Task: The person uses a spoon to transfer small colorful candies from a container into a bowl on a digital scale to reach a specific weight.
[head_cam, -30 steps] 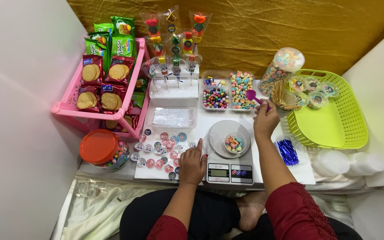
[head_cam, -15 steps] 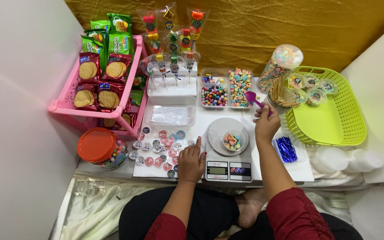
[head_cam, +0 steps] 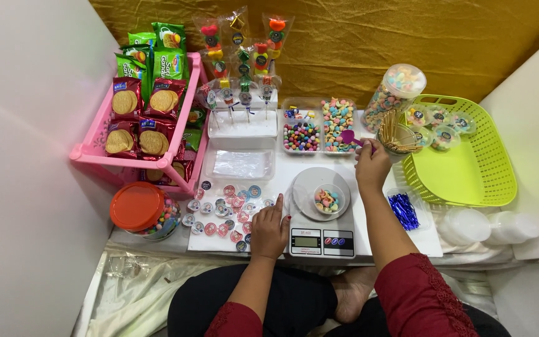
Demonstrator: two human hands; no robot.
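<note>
Two hands are at work as we look down. Our right hand [head_cam: 372, 163] is closed around a small purple plastic scoop [head_cam: 348, 137], its bowl at the near edge of the clear tray of pastel candies [head_cam: 338, 116]. Our left hand [head_cam: 270, 229] lies loosely open, palm down, fingertips among the round stickers [head_cam: 229, 209] on the white sheet, gripping nothing as far as we can tell. Between the hands sits one digital scale [head_cam: 321, 240] with a round white dish [head_cam: 320, 192] holding a few candies. Left of the pastel tray lies a second tray of glossy round beads [head_cam: 301, 135]. Far right stands one ribbed green basket [head_cam: 469, 178]; near left, one orange-lidded jar [head_cam: 143, 210].
</note>
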